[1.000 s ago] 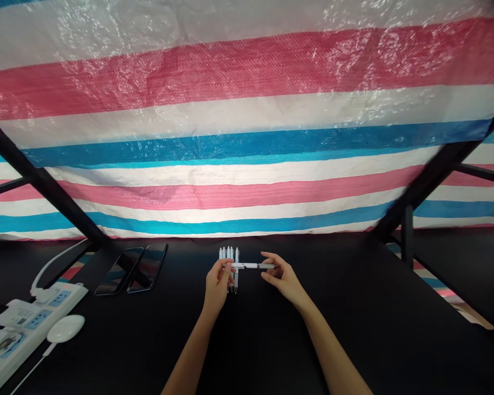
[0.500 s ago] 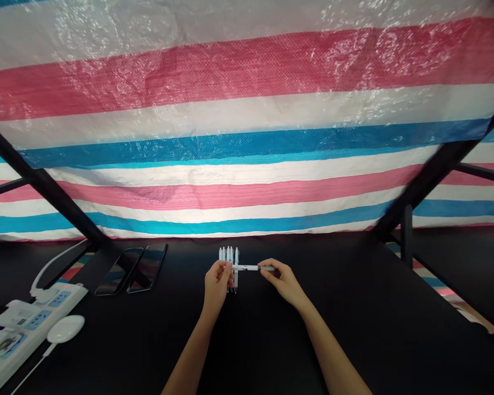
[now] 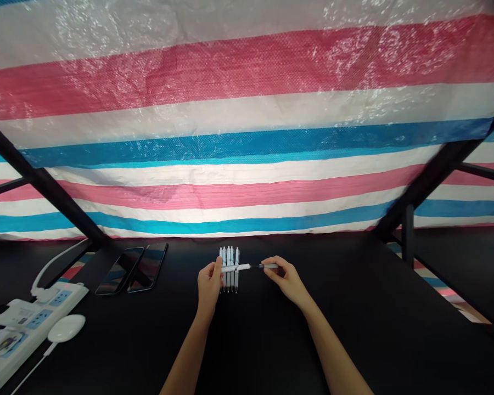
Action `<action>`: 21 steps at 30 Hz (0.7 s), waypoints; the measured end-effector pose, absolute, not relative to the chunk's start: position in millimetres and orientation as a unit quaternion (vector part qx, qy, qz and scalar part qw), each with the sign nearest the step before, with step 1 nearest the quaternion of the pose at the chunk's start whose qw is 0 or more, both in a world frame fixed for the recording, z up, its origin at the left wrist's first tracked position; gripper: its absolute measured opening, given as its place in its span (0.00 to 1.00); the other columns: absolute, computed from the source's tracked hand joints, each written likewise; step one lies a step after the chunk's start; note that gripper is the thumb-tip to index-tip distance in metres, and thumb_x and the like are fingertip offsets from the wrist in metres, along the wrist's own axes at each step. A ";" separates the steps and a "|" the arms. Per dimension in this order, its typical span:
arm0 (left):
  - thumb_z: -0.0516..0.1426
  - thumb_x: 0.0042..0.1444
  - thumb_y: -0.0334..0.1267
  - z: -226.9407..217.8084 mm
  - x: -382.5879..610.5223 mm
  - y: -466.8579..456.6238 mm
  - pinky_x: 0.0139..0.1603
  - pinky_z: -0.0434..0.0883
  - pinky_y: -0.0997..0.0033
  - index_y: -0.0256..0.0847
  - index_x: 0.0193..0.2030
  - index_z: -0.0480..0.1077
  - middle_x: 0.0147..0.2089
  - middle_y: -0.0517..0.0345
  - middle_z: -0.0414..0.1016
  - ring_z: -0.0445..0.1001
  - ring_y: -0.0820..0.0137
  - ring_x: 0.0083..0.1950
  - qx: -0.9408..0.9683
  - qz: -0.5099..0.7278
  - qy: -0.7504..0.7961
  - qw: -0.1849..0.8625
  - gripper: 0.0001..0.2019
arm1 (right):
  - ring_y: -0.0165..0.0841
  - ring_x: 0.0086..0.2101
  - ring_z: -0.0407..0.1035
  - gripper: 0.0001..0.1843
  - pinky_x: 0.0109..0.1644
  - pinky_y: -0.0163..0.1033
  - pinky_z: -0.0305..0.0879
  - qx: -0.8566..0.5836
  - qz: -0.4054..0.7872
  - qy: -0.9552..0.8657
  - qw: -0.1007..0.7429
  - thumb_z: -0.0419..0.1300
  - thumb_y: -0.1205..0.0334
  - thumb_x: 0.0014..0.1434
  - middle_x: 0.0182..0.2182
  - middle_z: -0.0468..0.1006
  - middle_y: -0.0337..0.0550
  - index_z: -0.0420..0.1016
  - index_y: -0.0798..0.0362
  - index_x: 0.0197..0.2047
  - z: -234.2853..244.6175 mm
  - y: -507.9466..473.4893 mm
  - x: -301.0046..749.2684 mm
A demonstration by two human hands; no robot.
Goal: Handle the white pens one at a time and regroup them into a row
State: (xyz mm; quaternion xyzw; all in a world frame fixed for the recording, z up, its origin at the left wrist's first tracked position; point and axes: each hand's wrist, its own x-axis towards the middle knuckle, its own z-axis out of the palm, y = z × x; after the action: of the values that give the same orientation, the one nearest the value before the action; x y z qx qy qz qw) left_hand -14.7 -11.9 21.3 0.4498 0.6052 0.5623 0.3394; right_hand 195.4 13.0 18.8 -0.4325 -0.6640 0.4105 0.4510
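Note:
My left hand (image 3: pixel 209 282) is closed, pinching a white pen barrel (image 3: pixel 242 267) between thumb and fingers. The barrel lies level, pointing right. A thin dark refill (image 3: pixel 256 266) shows between the barrel and a greyish pen grip section (image 3: pixel 271 266). My right hand (image 3: pixel 287 280) is closed on that grip section with thumb and fingertips. Beneath the barrel, several white click pens (image 3: pixel 231 282) lie side by side on the black table (image 3: pixel 255 340), clips away from me. The barrel crosses over them and hides part of their middles.
Two dark phones (image 3: pixel 119 272) lie left of the pens. A white power strip (image 3: pixel 37 321) with plugs and a round white charger (image 3: pixel 66 328) with a cable are at the lower left. Black frame bars (image 3: pixel 430 173) slant up on both sides, before a striped plastic sheet (image 3: pixel 247 192).
My left hand has moved left with the barrel, and my right hand slightly right. The barrel and grip section have drawn apart, baring the dark refill. More of the lying pens shows.

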 end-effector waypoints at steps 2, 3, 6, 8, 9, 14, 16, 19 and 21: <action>0.51 0.54 0.54 20.7 -18.2 -10.7 0.19 0.57 0.77 0.40 0.16 0.56 0.13 0.67 0.54 0.56 0.78 0.16 0.445 0.570 0.605 0.333 0.24 | 0.33 0.30 0.66 0.11 0.34 0.37 0.62 -0.437 0.407 -0.662 0.452 0.59 0.54 0.53 0.32 0.74 0.42 0.76 0.51 0.37 19.2 14.2 197.8; 0.51 0.54 0.54 20.4 -20.1 -10.2 0.19 0.57 0.77 0.40 0.16 0.57 0.13 0.67 0.54 0.56 0.78 0.16 0.444 0.572 0.605 0.332 0.23 | 0.33 0.30 0.66 0.11 0.33 0.37 0.62 -0.440 0.405 -0.661 0.453 0.59 0.54 0.53 0.32 0.74 0.42 0.76 0.51 0.37 19.7 14.7 199.2; 0.52 0.53 0.54 19.6 -25.6 -8.6 0.19 0.58 0.77 0.40 0.16 0.58 0.13 0.66 0.55 0.56 0.77 0.17 0.453 0.567 0.599 0.337 0.23 | 0.32 0.29 0.66 0.12 0.31 0.37 0.62 -0.445 0.401 -0.656 0.459 0.60 0.53 0.53 0.32 0.74 0.43 0.77 0.51 0.36 20.9 15.9 203.2; 0.53 0.53 0.54 19.4 -28.4 -7.7 0.19 0.58 0.77 0.40 0.17 0.58 0.14 0.66 0.56 0.57 0.77 0.17 0.458 0.566 0.591 0.346 0.22 | 0.32 0.28 0.66 0.13 0.31 0.37 0.63 -0.448 0.401 -0.652 0.462 0.60 0.53 0.52 0.32 0.75 0.43 0.77 0.51 0.36 20.8 16.8 205.9; 0.54 0.52 0.54 19.4 -29.4 -7.2 0.19 0.59 0.77 0.40 0.17 0.58 0.14 0.66 0.57 0.57 0.77 0.17 0.459 0.567 0.586 0.352 0.22 | 0.32 0.28 0.66 0.13 0.31 0.37 0.63 -0.449 0.402 -0.649 0.463 0.60 0.52 0.52 0.32 0.75 0.43 0.77 0.52 0.36 20.2 17.4 207.3; 0.57 0.48 0.54 19.4 -32.9 -4.4 0.20 0.61 0.77 0.38 0.23 0.65 0.18 0.64 0.62 0.62 0.77 0.19 0.452 0.565 0.568 0.392 0.19 | 0.33 0.29 0.66 0.13 0.32 0.37 0.63 -0.453 0.397 -0.644 0.472 0.60 0.52 0.53 0.32 0.75 0.43 0.77 0.51 0.37 16.2 21.0 213.5; 0.58 0.46 0.54 18.5 -34.4 -3.0 0.21 0.63 0.77 0.37 0.28 0.69 0.21 0.62 0.67 0.65 0.76 0.21 0.446 0.564 0.562 0.409 0.19 | 0.33 0.29 0.66 0.13 0.32 0.37 0.63 -0.455 0.395 -0.639 0.478 0.60 0.53 0.52 0.32 0.75 0.43 0.77 0.51 0.37 15.3 21.9 215.1; 0.60 0.43 0.54 16.4 -36.9 -1.5 0.22 0.65 0.77 0.36 0.34 0.70 0.26 0.59 0.71 0.68 0.75 0.24 0.445 0.562 0.551 0.427 0.21 | 0.32 0.29 0.66 0.13 0.31 0.37 0.62 -0.457 0.399 -0.633 0.480 0.61 0.53 0.52 0.32 0.75 0.43 0.76 0.52 0.37 14.7 22.6 216.2; 0.59 0.44 0.54 15.2 -38.4 -0.9 0.23 0.66 0.76 0.37 0.35 0.70 0.28 0.59 0.72 0.69 0.74 0.25 0.448 0.561 0.545 0.434 0.21 | 0.32 0.29 0.66 0.12 0.32 0.36 0.62 -0.457 0.402 -0.635 0.476 0.60 0.54 0.53 0.32 0.75 0.42 0.76 0.52 0.38 14.1 22.8 216.4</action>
State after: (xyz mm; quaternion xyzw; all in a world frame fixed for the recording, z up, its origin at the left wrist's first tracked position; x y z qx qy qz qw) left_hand -38.4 -0.9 15.2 0.4480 0.5448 0.5608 0.4335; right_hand 216.4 22.8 14.1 -0.4574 -0.6347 0.4019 0.4758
